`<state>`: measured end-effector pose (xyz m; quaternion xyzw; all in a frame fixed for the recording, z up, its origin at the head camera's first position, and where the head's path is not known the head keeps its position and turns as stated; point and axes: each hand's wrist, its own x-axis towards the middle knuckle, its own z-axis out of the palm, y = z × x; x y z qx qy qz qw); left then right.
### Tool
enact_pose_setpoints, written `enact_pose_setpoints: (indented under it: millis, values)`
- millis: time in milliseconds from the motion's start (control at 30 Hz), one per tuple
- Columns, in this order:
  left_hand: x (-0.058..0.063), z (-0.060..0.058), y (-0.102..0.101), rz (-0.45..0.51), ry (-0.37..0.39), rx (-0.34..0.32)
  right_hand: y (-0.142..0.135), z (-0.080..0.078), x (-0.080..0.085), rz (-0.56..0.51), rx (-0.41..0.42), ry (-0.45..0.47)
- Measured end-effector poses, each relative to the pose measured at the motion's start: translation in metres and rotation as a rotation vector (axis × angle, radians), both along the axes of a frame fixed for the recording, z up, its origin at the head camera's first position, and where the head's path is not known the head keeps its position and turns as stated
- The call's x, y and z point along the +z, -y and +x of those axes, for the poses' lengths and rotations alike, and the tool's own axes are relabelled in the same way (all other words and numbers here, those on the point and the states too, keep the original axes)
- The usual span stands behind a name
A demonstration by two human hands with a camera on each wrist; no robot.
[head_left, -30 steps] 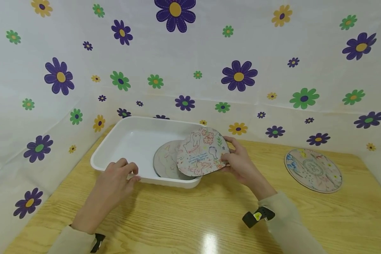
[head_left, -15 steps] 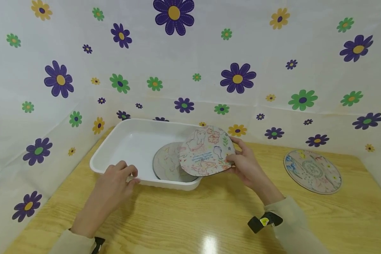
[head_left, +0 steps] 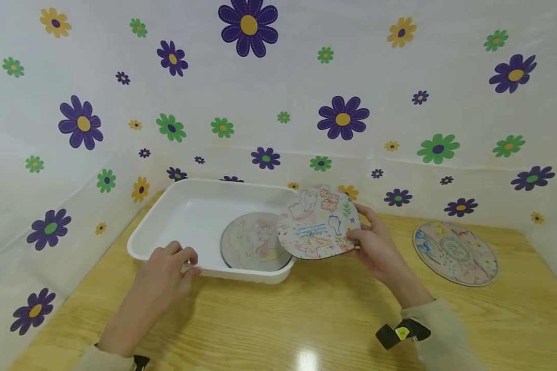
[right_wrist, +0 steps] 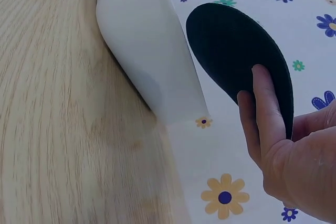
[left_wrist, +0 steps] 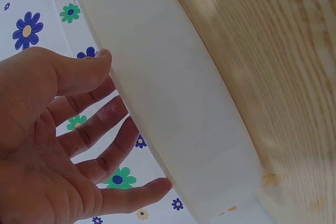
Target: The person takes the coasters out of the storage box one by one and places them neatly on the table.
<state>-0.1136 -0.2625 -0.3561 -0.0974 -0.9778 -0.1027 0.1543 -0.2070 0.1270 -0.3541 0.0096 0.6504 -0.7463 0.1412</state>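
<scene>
My right hand (head_left: pixel 379 250) pinches a round printed mouse pad (head_left: pixel 319 224) by its right edge, thumb on the drawn face. Tilted, it hangs off the table by the right end of a white plastic basin (head_left: pixel 181 216). In the right wrist view, the fingers lie against the pad's black underside (right_wrist: pixel 231 40). Another round mouse pad (head_left: pixel 248 242) lies inside the basin, its right part partly covered by the held one. My left hand (head_left: pixel 164 278) holds the basin's near rim, with the thumb at the rim in the left wrist view.
A third round mouse pad (head_left: pixel 457 252) lies flat at the right of the wooden table (head_left: pixel 260 324). A white flower-print cloth (head_left: pixel 278 139) stands behind the basin and along the left and right sides.
My right hand has moved right with the mouse pad, uncovering more of the pad in the basin. The left hand has stayed at the rim.
</scene>
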Motion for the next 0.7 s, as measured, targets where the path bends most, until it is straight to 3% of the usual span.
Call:
enact_pose_setpoints:
  millis: [367, 700]
  values:
    - [-0.003, 0.000, 0.001, 0.004, -0.013, 0.003, -0.024, 0.001, -0.005, 0.040, -0.059, 0.011]
    - [-0.003, 0.001, 0.001, 0.011, 0.008, 0.007, -0.044, 0.001, -0.011, 0.007, -0.081, 0.025]
